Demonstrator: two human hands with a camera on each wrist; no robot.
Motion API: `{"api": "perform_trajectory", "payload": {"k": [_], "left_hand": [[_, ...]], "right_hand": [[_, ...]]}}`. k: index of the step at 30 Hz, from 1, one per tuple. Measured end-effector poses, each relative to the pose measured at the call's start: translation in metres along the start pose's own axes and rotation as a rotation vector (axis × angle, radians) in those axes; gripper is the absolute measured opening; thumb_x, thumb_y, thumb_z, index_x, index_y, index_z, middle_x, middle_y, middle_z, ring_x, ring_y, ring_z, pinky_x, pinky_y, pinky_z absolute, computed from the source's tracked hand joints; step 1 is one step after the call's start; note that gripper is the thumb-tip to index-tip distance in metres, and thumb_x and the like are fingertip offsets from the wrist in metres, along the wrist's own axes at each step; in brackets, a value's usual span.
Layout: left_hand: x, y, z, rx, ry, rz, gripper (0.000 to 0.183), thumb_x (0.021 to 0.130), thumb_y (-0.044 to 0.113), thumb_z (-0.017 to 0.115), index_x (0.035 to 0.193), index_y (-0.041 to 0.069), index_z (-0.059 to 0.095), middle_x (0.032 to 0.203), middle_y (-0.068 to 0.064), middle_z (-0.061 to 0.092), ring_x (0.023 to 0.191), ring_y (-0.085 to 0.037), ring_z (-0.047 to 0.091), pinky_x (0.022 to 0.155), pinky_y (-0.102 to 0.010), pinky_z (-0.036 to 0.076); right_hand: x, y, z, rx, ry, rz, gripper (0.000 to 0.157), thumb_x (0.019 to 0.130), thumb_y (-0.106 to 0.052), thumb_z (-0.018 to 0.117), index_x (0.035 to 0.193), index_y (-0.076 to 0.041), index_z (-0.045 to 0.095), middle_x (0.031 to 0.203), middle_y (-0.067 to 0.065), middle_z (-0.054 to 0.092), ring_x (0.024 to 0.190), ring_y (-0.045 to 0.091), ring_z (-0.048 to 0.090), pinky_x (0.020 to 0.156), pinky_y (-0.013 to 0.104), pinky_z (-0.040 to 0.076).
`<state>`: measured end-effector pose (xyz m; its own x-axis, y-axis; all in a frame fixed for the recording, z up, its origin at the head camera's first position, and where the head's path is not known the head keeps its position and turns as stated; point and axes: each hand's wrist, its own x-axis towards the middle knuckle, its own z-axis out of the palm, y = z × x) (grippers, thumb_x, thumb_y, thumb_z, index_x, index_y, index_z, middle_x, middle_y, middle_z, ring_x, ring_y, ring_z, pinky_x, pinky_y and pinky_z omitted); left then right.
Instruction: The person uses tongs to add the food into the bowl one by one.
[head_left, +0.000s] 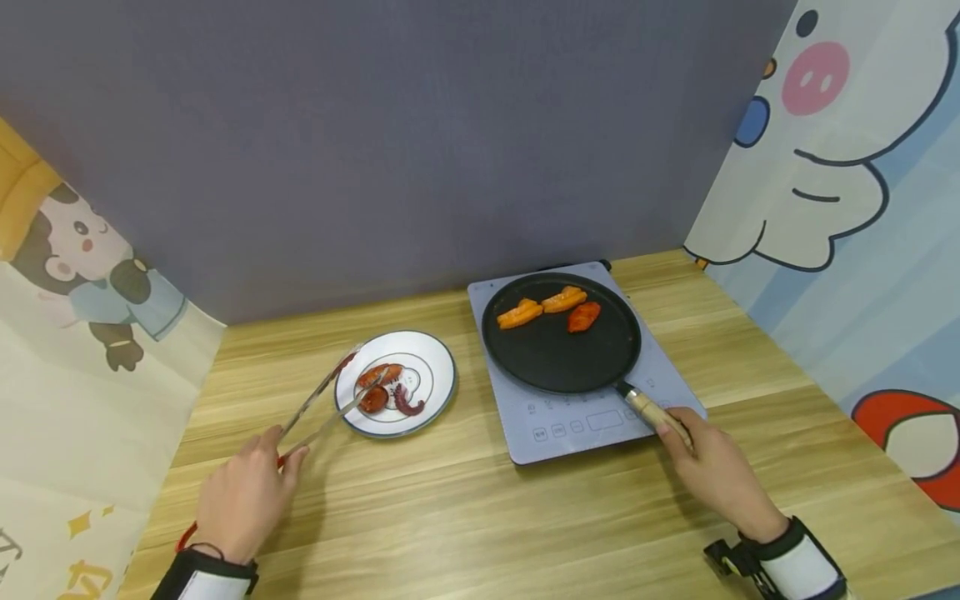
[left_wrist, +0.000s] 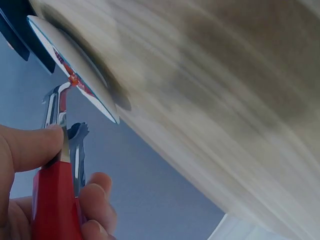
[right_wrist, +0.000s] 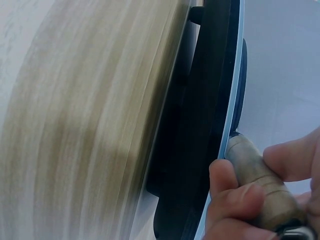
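My left hand [head_left: 247,492] grips metal tongs [head_left: 318,389] by their red handle [left_wrist: 55,200]. The tongs' arms are spread over the left side of a white plate [head_left: 435,367] with a dark rim line. On that plate lie a scored sausage [head_left: 381,374], a round reddish-brown piece [head_left: 374,400] and a curled purple tentacle [head_left: 407,403]. One tong tip overlaps the sausage in the head view. My right hand [head_left: 712,462] holds the wooden handle [head_left: 652,410] of a black frying pan [head_left: 555,358]. Two orange pieces [head_left: 564,299] and a red piece [head_left: 583,317] sit in the pan's far half.
Under the pan is a flat grey induction cooktop [head_left: 540,446] with touch controls along its near side. Everything stands on a wood-grain table [head_left: 420,517]. A grey panel [head_left: 375,167] rises behind it, and cartoon-printed sheets [head_left: 825,183] border both sides.
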<state>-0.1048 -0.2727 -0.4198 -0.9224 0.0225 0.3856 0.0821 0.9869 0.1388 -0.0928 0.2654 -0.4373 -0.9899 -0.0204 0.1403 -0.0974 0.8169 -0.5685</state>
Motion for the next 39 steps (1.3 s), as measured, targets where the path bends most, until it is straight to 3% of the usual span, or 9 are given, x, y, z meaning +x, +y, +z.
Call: {"api": "perform_trajectory", "payload": {"k": [6,15,19,25,32,39], "left_hand": [[0.012,0.001,-0.007,0.011,-0.047,0.040,0.044,0.074,0.032,0.070,0.101,-0.001,0.057,0.067,-0.015,0.058,0.039,-0.016,0.035,0.029,-0.032,0.024],[0.052,-0.008,-0.029,0.072,-0.140,0.195,0.041,0.071,0.033,0.072,0.096,0.002,0.061,0.068,-0.015,0.060,0.041,-0.023,0.044,0.031,-0.038,0.031],[0.060,-0.011,-0.031,0.090,-0.143,0.234,0.038,0.071,0.035,0.071,0.095,0.007,0.063,0.066,-0.014,0.061,0.042,-0.025,0.046,0.031,-0.039,0.030],[0.073,-0.014,-0.032,0.103,-0.193,0.291,0.039,0.070,0.033,0.073,0.098,0.007,0.064,0.068,-0.009,0.062,0.046,-0.017,0.045,0.034,-0.037,0.034],[0.086,-0.015,-0.037,0.107,-0.275,0.318,0.030,0.073,0.032,0.071,0.092,0.010,0.064,0.055,0.003,0.050,0.047,-0.013,0.039,0.037,-0.033,0.033],[0.087,-0.013,-0.033,0.135,-0.226,0.355,0.016,0.072,0.029,0.071,0.076,0.018,0.060,0.053,0.003,0.049,0.043,-0.014,0.039,0.034,-0.035,0.030]], "right_hand": [[0.000,0.000,0.000,0.001,-0.001,-0.001,0.037,0.095,-0.033,0.041,0.117,-0.004,0.047,0.061,0.003,0.042,0.048,0.016,0.037,0.042,0.033,0.032],[0.001,-0.001,-0.001,-0.003,0.010,-0.011,0.036,0.095,-0.032,0.042,0.116,-0.004,0.048,0.061,0.003,0.042,0.049,0.016,0.037,0.042,0.033,0.032],[0.002,-0.002,-0.002,-0.011,0.016,-0.014,0.035,0.094,-0.032,0.043,0.116,-0.004,0.048,0.061,0.003,0.042,0.049,0.015,0.037,0.042,0.032,0.032],[0.002,-0.002,-0.002,-0.003,0.007,-0.009,0.035,0.095,-0.032,0.042,0.115,-0.004,0.048,0.061,0.003,0.042,0.049,0.015,0.037,0.042,0.032,0.032],[0.001,-0.002,-0.002,0.008,-0.014,0.003,0.035,0.095,-0.034,0.040,0.115,-0.005,0.048,0.063,0.005,0.044,0.050,0.016,0.039,0.044,0.033,0.033],[0.001,-0.002,-0.002,0.005,-0.016,0.003,0.035,0.095,-0.035,0.040,0.114,-0.006,0.048,0.063,0.004,0.043,0.049,0.016,0.039,0.043,0.033,0.033]]}}
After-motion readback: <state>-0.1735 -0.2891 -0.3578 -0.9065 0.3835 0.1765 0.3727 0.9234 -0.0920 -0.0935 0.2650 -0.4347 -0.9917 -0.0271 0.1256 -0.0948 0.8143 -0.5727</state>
